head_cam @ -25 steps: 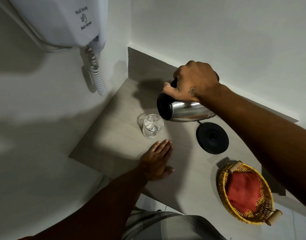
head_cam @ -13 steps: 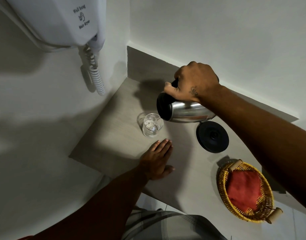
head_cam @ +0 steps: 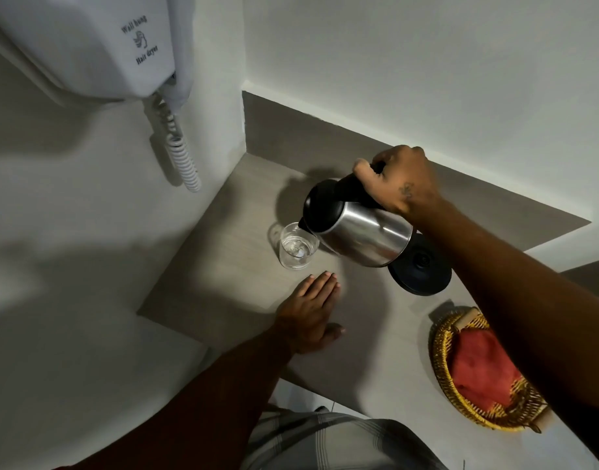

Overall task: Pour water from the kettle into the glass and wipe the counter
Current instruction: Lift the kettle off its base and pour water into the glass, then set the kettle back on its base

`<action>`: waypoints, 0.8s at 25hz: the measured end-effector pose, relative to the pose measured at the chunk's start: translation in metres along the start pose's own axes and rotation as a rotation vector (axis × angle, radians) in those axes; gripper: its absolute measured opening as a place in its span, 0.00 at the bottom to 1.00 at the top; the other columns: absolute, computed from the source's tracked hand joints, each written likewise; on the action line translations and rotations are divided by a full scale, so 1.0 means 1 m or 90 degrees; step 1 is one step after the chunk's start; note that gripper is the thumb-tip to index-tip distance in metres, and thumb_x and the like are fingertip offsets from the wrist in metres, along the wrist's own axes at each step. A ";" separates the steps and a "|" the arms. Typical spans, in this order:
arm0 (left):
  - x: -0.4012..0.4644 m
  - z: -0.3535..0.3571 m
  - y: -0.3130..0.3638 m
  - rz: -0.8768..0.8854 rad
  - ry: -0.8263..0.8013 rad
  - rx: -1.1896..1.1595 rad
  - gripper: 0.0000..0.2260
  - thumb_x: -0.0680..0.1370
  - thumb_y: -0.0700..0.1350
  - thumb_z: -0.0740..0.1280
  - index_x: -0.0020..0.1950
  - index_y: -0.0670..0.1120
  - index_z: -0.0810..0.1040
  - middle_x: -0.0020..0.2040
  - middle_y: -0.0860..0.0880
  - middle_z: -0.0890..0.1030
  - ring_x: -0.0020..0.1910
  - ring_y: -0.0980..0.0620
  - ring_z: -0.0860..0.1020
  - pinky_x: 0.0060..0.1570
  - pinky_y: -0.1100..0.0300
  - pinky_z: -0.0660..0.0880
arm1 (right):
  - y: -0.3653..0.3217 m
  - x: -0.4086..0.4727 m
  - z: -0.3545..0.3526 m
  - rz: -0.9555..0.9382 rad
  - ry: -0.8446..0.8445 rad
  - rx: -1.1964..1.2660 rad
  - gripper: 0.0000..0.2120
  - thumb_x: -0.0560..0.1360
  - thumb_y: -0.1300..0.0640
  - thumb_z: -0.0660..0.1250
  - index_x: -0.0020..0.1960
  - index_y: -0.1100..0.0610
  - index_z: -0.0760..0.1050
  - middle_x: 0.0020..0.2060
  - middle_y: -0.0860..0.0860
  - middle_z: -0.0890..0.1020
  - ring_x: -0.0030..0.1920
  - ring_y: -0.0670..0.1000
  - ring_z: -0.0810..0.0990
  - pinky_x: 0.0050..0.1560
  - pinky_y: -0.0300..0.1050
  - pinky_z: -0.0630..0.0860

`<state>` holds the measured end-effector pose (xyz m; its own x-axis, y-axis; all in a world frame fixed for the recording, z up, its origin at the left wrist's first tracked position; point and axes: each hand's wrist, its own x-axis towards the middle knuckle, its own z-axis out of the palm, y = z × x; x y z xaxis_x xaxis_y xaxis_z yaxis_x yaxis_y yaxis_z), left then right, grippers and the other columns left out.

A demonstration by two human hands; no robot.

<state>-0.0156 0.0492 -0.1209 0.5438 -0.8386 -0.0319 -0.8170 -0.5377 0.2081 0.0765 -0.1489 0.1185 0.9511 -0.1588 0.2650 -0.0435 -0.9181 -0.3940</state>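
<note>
Now the kettle (head_cam: pixel 362 228), gripped by the right hand (head_cam: pixel 398 183), is tipped less steeply over the glass (head_cam: pixel 298 247); the left hand (head_cam: pixel 311 317) is laid flat, empty, on the surface (head_cam: pixel 223 266); pouring seems nearly finished.

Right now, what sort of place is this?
Likely a hotel room nook: a wall-hung hair dryer above a small counter, plus a kettle with its base and a glass.

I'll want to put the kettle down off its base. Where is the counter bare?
Bare: the back corner behind the glass, and the front strip between the left hand and wicker basket. Crowded: around the kettle base, under the kettle.
</note>
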 end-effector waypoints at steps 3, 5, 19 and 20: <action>0.000 0.002 0.000 -0.001 0.003 0.009 0.39 0.81 0.67 0.53 0.81 0.39 0.56 0.82 0.37 0.59 0.82 0.40 0.55 0.79 0.42 0.56 | 0.035 -0.015 -0.001 0.163 0.072 0.112 0.24 0.72 0.41 0.62 0.28 0.59 0.77 0.18 0.50 0.70 0.20 0.44 0.64 0.23 0.39 0.62; 0.001 0.005 -0.001 0.004 0.007 0.008 0.39 0.81 0.67 0.53 0.81 0.38 0.57 0.82 0.37 0.60 0.82 0.40 0.55 0.79 0.42 0.56 | 0.067 -0.035 -0.006 0.300 0.161 0.231 0.23 0.72 0.41 0.63 0.29 0.59 0.77 0.20 0.47 0.71 0.23 0.45 0.68 0.26 0.40 0.65; 0.009 0.015 -0.002 -0.004 0.004 0.019 0.40 0.80 0.69 0.54 0.79 0.39 0.62 0.81 0.38 0.63 0.81 0.41 0.59 0.77 0.41 0.60 | 0.215 -0.122 -0.013 0.503 0.493 0.432 0.17 0.72 0.44 0.62 0.28 0.52 0.68 0.27 0.51 0.68 0.33 0.54 0.69 0.36 0.50 0.67; 0.009 0.016 -0.003 -0.002 0.005 0.009 0.40 0.80 0.69 0.55 0.79 0.39 0.63 0.81 0.39 0.63 0.81 0.41 0.58 0.77 0.40 0.60 | 0.219 -0.125 -0.010 0.507 0.489 0.437 0.18 0.72 0.44 0.62 0.29 0.52 0.68 0.27 0.52 0.68 0.33 0.54 0.69 0.36 0.50 0.67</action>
<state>-0.0117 0.0417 -0.1374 0.5474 -0.8365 -0.0242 -0.8182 -0.5411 0.1942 -0.0552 -0.3342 0.0079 0.3092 -0.9463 0.0949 -0.1294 -0.1407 -0.9816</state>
